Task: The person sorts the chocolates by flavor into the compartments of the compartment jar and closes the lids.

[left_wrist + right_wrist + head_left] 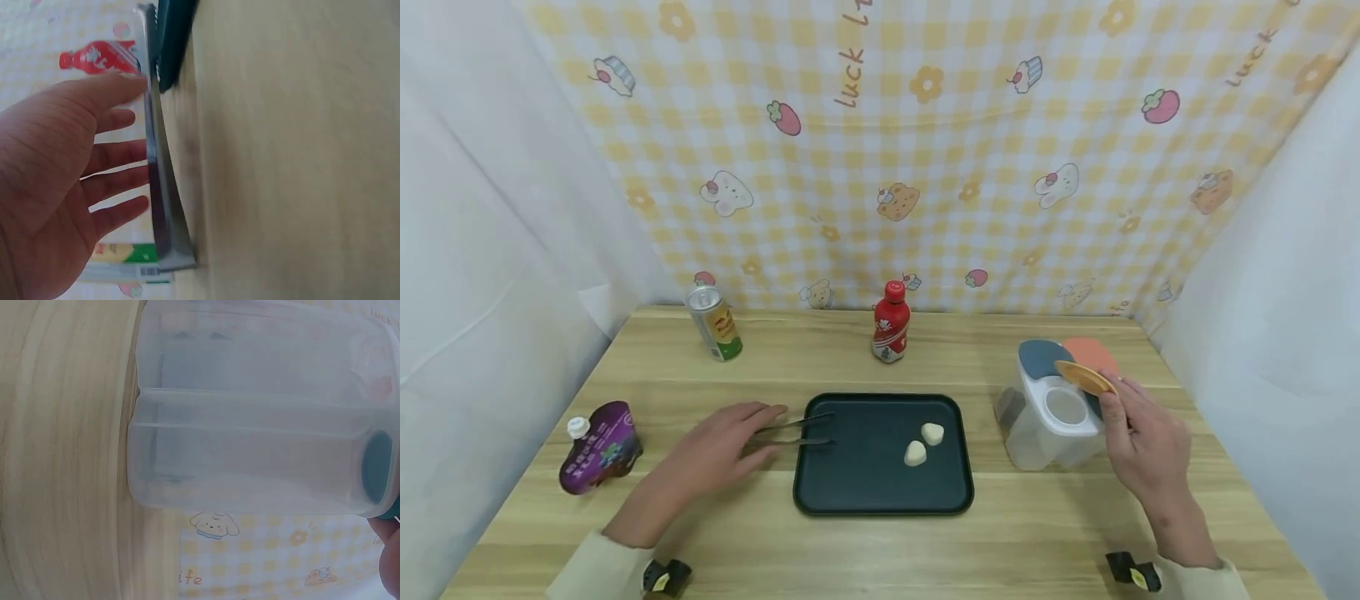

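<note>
My left hand (718, 446) is spread around metal tongs (164, 187), thumb on one side and fingers on the other, not closed round them. The tongs' tips lie over the left rim of a dark tray (872, 492). Two small cream-coloured pieces (915, 453) sit on the tray's right half. On the right, my right hand (1150, 437) pinches a yellow-orange lid (1084, 377), tilted up beside the round opening of a clear container (1045, 446). In the right wrist view, the container's clear wall (250, 450) fills much of the picture; only a bit of the hand shows.
A can (715, 323) stands at the back left and a red bottle (891, 323) behind the tray. Near the left edge lies a purple spouted pouch (602, 448). The container's other lids include a blue one (1045, 358) and a coral one (1090, 353). A checked curtain (880, 150) hangs behind the table.
</note>
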The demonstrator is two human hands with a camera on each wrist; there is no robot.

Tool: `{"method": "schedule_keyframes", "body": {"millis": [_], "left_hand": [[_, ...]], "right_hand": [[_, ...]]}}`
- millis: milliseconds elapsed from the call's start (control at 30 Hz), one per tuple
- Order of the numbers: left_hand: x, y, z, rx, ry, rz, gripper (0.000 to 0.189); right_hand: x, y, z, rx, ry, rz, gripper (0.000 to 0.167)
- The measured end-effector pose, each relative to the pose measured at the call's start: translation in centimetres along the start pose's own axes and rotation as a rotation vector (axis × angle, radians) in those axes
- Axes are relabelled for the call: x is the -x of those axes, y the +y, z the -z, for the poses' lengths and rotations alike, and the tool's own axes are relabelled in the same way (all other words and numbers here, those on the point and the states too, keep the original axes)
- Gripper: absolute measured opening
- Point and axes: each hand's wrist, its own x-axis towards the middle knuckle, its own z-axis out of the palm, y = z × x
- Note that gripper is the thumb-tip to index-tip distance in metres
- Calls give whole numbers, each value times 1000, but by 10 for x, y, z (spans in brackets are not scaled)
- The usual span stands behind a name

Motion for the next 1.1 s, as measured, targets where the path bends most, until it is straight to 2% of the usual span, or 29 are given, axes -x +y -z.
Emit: {"method": "schedule_keyframes", "body": {"millis": [167,300,500,867,1100], "left_hand": [[5,-4,-5,67,-37,46,52],[4,-5,-8,64,-45,57,50],[2,-6,-9,60,-54,46,43],[1,-8,-8,47,-69,26,34],[-1,-1,1,68,-84,36,32]], "right_hand": [[0,1,4,7,-40,0,52],[0,3,4,-7,-50,7,49],[2,5,0,-32,-17,-6,41],[2,5,1,-36,-18,-21,45],[2,5,1,-28,-22,-37,43]]}}
